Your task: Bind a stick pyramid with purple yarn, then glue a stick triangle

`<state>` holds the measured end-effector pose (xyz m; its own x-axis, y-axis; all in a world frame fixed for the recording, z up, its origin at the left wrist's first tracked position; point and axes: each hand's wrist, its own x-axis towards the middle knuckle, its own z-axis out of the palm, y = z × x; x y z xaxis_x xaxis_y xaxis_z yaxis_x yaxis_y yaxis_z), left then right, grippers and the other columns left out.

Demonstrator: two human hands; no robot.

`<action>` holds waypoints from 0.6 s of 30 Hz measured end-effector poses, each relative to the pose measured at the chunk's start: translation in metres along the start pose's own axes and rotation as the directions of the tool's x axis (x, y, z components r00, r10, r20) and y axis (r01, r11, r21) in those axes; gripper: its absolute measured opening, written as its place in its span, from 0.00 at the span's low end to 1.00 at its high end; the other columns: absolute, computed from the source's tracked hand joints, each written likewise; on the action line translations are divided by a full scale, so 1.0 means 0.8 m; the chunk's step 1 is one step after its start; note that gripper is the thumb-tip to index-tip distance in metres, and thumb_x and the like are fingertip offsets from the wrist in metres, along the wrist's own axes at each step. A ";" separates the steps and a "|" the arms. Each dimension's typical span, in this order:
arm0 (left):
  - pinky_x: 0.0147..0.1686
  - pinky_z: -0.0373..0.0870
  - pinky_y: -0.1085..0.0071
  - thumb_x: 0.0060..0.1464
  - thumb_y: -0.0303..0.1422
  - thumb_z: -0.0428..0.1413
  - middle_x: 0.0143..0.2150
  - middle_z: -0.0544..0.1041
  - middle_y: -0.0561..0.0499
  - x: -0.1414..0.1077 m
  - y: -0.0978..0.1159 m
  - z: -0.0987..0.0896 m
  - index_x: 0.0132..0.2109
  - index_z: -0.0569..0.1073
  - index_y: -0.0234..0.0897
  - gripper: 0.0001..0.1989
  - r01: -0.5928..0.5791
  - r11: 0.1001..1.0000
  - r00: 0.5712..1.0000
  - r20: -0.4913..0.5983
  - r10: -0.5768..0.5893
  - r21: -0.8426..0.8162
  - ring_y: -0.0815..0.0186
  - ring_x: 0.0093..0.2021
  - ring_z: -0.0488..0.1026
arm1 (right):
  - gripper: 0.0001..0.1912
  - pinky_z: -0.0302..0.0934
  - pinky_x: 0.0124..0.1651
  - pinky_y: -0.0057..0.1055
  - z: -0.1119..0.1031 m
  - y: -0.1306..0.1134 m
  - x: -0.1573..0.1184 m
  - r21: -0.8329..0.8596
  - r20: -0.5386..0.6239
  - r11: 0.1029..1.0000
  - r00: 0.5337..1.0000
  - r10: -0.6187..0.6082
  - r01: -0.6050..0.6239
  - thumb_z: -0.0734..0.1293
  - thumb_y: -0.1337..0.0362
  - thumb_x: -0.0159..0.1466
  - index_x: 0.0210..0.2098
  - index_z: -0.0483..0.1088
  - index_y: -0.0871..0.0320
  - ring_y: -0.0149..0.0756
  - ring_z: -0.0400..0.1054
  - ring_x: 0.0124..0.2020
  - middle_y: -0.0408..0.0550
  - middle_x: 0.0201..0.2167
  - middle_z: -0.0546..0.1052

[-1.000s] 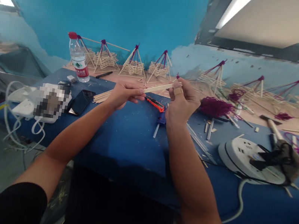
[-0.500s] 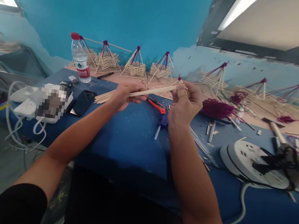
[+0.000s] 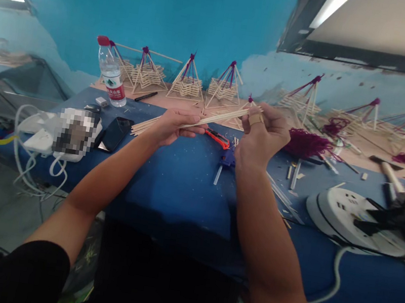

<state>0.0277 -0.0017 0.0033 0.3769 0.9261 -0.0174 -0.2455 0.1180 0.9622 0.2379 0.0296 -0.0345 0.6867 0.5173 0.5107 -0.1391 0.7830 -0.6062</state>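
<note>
A bundle of thin wooden sticks (image 3: 215, 118) lies across both hands, above the blue table. My left hand (image 3: 176, 126) is closed round its middle, with the left ends jutting out past the wrist. At the right ends, my right hand (image 3: 265, 130) pinches the sticks; some tips are hidden by its fingers. Below and between the hands are an orange utility knife (image 3: 218, 138) and a blue glue gun (image 3: 227, 158) with a clear glue stick. Behind stand several stick pyramids (image 3: 187, 80) topped with purple yarn. A purple yarn bundle (image 3: 306, 143) lies right of my right hand.
At left are a water bottle (image 3: 112, 76), a black phone (image 3: 116, 134) and a white power strip (image 3: 72, 151) with cables. On the right sit a round white socket block (image 3: 335, 208) with black plugs and a hammer (image 3: 391, 176). Stick scraps lie about.
The view has shifted slightly, so the table things sit a little further right. Both hands keep hold of the sticks, which look slightly more fanned out near the right hand.
</note>
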 end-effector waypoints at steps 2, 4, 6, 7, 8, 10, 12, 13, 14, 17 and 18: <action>0.29 0.77 0.81 0.61 0.27 0.66 0.38 0.89 0.43 0.000 -0.001 -0.001 0.36 0.85 0.31 0.05 0.017 1.000 1.000 -0.005 -0.017 0.007 0.69 0.33 0.85 | 0.18 0.81 0.33 0.28 0.000 0.002 -0.001 -0.015 0.016 1.000 1.000 -0.017 0.018 0.84 0.52 0.54 0.37 0.80 0.51 0.27 0.78 0.26 0.34 0.27 0.79; 0.30 0.77 0.83 0.62 0.26 0.65 0.37 0.89 0.43 0.001 -0.001 -0.001 0.35 0.85 0.31 0.06 0.029 1.000 1.000 -0.012 -0.029 0.000 0.70 0.34 0.85 | 0.19 0.81 0.33 0.29 0.000 0.001 -0.003 -0.037 0.042 0.998 0.998 -0.040 0.041 0.84 0.50 0.56 0.38 0.79 0.51 0.28 0.78 0.27 0.35 0.29 0.81; 0.30 0.77 0.84 0.62 0.25 0.64 0.36 0.88 0.44 0.000 -0.002 0.001 0.34 0.85 0.31 0.07 0.044 0.999 0.999 -0.031 -0.045 -0.030 0.70 0.34 0.85 | 0.20 0.80 0.32 0.30 0.000 -0.003 -0.006 -0.059 0.079 0.995 0.994 -0.076 0.080 0.83 0.49 0.57 0.39 0.79 0.52 0.28 0.78 0.26 0.36 0.29 0.81; 0.30 0.76 0.85 0.63 0.24 0.63 0.35 0.88 0.45 0.000 -0.002 0.002 0.34 0.85 0.31 0.08 0.056 0.997 0.998 -0.038 -0.058 -0.050 0.71 0.33 0.85 | 0.20 0.80 0.32 0.30 0.001 -0.006 -0.007 -0.069 0.097 0.992 0.990 -0.098 0.105 0.83 0.48 0.58 0.40 0.78 0.52 0.28 0.77 0.26 0.36 0.29 0.81; 0.30 0.76 0.85 0.63 0.23 0.61 0.34 0.88 0.45 0.000 -0.002 0.003 0.34 0.84 0.31 0.09 0.072 0.995 0.996 -0.043 -0.075 -0.069 0.71 0.33 0.85 | 0.21 0.79 0.31 0.30 0.001 -0.009 -0.009 -0.079 0.112 0.988 0.986 -0.123 0.132 0.83 0.47 0.58 0.40 0.78 0.52 0.29 0.77 0.25 0.36 0.29 0.81; 0.29 0.76 0.85 0.65 0.22 0.59 0.34 0.87 0.45 -0.002 -0.001 0.005 0.34 0.84 0.30 0.11 0.101 0.990 0.994 -0.039 -0.105 -0.100 0.71 0.32 0.85 | 0.21 0.78 0.30 0.31 0.002 -0.015 -0.010 -0.108 0.126 0.977 0.977 -0.170 0.184 0.83 0.46 0.58 0.39 0.78 0.53 0.30 0.77 0.25 0.37 0.28 0.80; 0.29 0.77 0.84 0.66 0.22 0.58 0.35 0.88 0.45 -0.003 -0.001 0.006 0.37 0.84 0.29 0.11 0.111 0.988 0.993 -0.026 -0.114 -0.110 0.70 0.34 0.86 | 0.21 0.77 0.30 0.32 0.002 -0.020 -0.010 -0.162 0.123 0.962 0.972 -0.200 0.219 0.82 0.45 0.59 0.39 0.78 0.52 0.31 0.76 0.24 0.37 0.27 0.79; 0.30 0.78 0.83 0.66 0.23 0.58 0.36 0.88 0.44 -0.004 -0.001 0.006 0.38 0.84 0.29 0.10 0.108 0.988 0.994 -0.021 -0.111 -0.110 0.69 0.35 0.87 | 0.21 0.78 0.31 0.34 0.002 -0.021 -0.009 -0.196 0.121 0.954 0.971 -0.205 0.226 0.82 0.44 0.59 0.39 0.78 0.52 0.31 0.76 0.24 0.37 0.26 0.79; 0.31 0.79 0.82 0.67 0.23 0.58 0.38 0.89 0.43 -0.004 -0.001 0.005 0.40 0.85 0.29 0.10 0.102 0.989 0.995 -0.012 -0.103 -0.104 0.68 0.36 0.87 | 0.21 0.78 0.32 0.35 0.001 -0.022 -0.008 -0.230 0.120 0.946 0.971 -0.205 0.228 0.81 0.44 0.60 0.39 0.77 0.52 0.32 0.76 0.24 0.37 0.26 0.78; 0.34 0.80 0.82 0.68 0.24 0.59 0.41 0.89 0.42 -0.007 -0.001 0.004 0.41 0.85 0.29 0.09 0.080 0.994 0.996 0.032 -0.078 -0.075 0.67 0.39 0.88 | 0.19 0.80 0.36 0.38 -0.002 -0.023 -0.006 -0.322 0.106 0.922 0.976 -0.189 0.214 0.80 0.46 0.62 0.39 0.76 0.51 0.34 0.76 0.26 0.36 0.25 0.75; 0.35 0.80 0.83 0.68 0.24 0.60 0.41 0.90 0.42 -0.007 -0.001 0.005 0.40 0.86 0.29 0.09 0.075 0.995 0.996 0.044 -0.072 -0.072 0.67 0.39 0.88 | 0.18 0.80 0.37 0.39 -0.002 -0.023 -0.005 -0.344 0.097 0.916 0.978 -0.184 0.206 0.81 0.47 0.62 0.39 0.76 0.50 0.35 0.77 0.27 0.36 0.24 0.74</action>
<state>0.0291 -0.0086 0.0033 0.4321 0.8987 -0.0747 -0.2804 0.2126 0.9361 0.2390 0.0122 -0.0265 0.6281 0.3957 0.6700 0.2594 0.7054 -0.6597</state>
